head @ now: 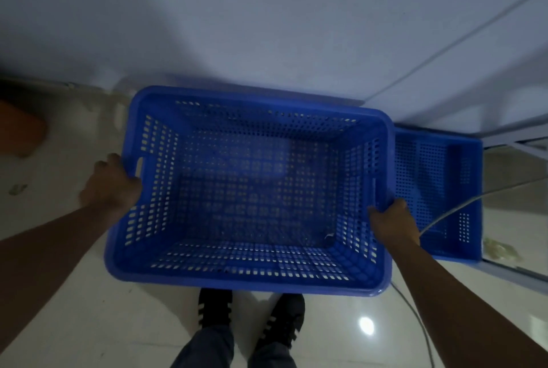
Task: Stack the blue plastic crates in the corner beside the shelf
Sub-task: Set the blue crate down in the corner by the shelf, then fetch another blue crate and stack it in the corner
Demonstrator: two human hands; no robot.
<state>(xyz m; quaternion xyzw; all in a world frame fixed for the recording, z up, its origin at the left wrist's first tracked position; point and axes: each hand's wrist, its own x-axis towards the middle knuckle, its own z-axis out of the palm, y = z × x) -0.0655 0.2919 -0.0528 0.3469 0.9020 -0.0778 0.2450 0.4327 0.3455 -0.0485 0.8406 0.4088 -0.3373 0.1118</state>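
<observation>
A dim room with a pale, glossy tiled floor [89, 293] meets a plain grey-white wall [237, 11] across the top of the view.

The left hand [111, 186] is closed around the left short rim of a blue crate [246, 189], knuckles outside, just beside the slotted handle opening. The right hand [391, 225] is clamped over the right short rim, thumb on the inner face and fingers hidden under the lip. Both bare forearms reach in from the bottom corners.

The crate is held above the floor, open side up, its long axis running left to right and roughly parallel to the wall. Its near long rim hangs over the person's dark shoes [252, 314] with white stripes. It is rectangular with rounded corners and a thick smooth rim. Rows of small rectangular holes perforate all four walls and the bottom; pale floor shows through those in the near and left walls. It looks empty apart from a small pale speck near the right inner corner.

Behind and to its right a second blue crate [439, 189] of the same perforated kind sits lower, at the foot of the wall, partly covered by the held one. Beside that stands the pale metal frame of a shelf [504, 136]. A thin grey cable [450, 210] crosses the second crate. An orange object [23, 130] lies at the far left, blurred.
</observation>
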